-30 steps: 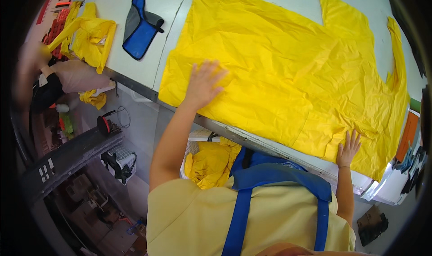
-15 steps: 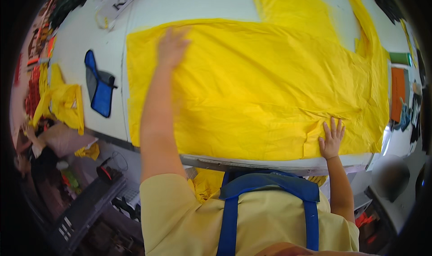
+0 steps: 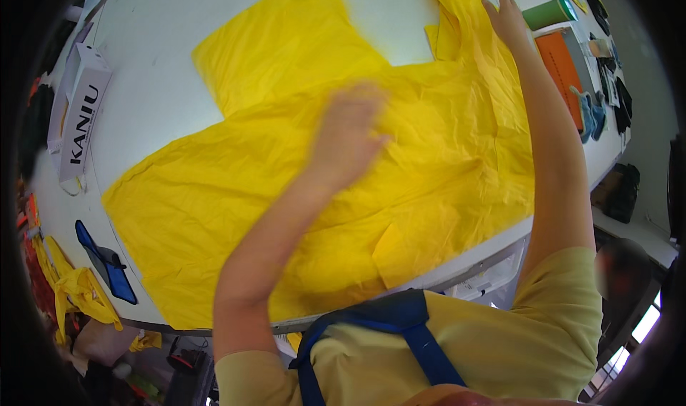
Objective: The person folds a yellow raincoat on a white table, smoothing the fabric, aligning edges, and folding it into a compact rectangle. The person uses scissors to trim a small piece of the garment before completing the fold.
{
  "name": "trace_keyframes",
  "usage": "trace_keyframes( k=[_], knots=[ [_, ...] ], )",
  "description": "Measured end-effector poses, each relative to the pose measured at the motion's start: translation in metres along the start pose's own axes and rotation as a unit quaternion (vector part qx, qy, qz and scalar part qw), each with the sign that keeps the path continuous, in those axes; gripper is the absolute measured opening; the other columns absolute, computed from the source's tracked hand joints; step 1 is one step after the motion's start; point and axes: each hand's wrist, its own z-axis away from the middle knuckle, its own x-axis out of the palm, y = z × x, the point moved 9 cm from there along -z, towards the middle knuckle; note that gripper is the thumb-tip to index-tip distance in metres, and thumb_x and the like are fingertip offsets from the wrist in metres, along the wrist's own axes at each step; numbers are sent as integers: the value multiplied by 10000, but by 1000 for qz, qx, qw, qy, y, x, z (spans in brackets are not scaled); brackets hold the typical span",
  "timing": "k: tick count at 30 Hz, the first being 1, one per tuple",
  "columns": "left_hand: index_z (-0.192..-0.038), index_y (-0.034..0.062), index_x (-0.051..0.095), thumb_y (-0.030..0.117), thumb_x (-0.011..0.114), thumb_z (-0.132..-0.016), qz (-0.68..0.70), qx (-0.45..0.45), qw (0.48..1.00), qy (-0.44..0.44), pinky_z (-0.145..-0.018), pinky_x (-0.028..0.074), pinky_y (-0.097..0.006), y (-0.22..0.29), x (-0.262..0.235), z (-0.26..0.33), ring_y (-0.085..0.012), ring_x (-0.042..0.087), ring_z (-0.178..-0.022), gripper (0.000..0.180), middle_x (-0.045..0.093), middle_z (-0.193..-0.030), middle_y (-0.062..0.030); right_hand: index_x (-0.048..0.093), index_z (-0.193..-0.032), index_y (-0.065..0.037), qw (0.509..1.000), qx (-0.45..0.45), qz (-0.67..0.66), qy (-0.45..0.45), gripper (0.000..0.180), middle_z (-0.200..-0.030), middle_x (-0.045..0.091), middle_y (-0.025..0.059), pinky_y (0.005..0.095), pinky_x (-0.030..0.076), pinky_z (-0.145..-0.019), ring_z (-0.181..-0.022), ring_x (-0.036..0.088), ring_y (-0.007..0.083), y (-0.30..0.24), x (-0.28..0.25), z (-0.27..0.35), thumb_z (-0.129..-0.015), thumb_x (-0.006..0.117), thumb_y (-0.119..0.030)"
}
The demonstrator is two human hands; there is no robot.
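Observation:
A large yellow fabric piece (image 3: 271, 120) lies spread flat over a white table (image 3: 157, 84). My left hand (image 3: 346, 134) hovers or presses over the middle of the fabric, fingers apart and blurred by motion. My right hand (image 3: 507, 17) rests flat with fingers spread on the far right part of the fabric, near its upper edge. Neither hand grips anything. A small folded yellow flap (image 3: 396, 252) shows at the near edge of the fabric.
A white box (image 3: 78, 113) lies at the table's left side. A blue pouch (image 3: 107, 263) and crumpled yellow cloth (image 3: 75, 292) sit at the lower left. A green roll (image 3: 550, 12) and an orange flat item (image 3: 564, 67) are at the right.
My left hand has swept from the fabric's left part to its middle. My right hand has moved from the near edge up to the far right part. The view has turned.

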Motion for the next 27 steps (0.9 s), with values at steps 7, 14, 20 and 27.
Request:
trace_keyframes(
  k=[7,14,20,27],
  knots=[
    [-1322,26,434,352,542,-881,-91,96,991,-29,-1105,246,-415,50,150,-108,-288,346,-1314,558,413,-1387,-151,387,-1339,4,958,217,-4,-188,688,-1221,557,229,416,457,-926,-1081,564,365,42,95,-59,-814,633,-367],
    [-1394,106,374,425,485,-902,-109,67,989,-71,-1129,181,-421,36,163,-107,-258,247,-1376,597,267,-1491,-129,505,-1200,-41,570,111,-809,-94,298,-1081,627,128,368,536,-828,-941,644,241,-33,-63,-37,-915,511,-126],
    [-1405,137,352,397,485,-902,23,36,988,-152,-1126,197,-398,33,175,-100,-244,249,-1376,582,287,-1478,-140,574,-1089,-96,813,-206,-463,-287,276,-1169,570,75,398,384,-998,-1107,533,200,-212,-104,96,-860,615,-245],
    [-1155,81,579,246,637,-822,45,36,968,-245,-884,453,-372,89,44,7,-294,562,-1047,376,595,-1139,-130,583,-1170,-162,926,-230,-168,-248,467,-1158,600,59,431,318,-1026,-1128,521,256,-148,-116,189,-730,710,-255]
  ],
)
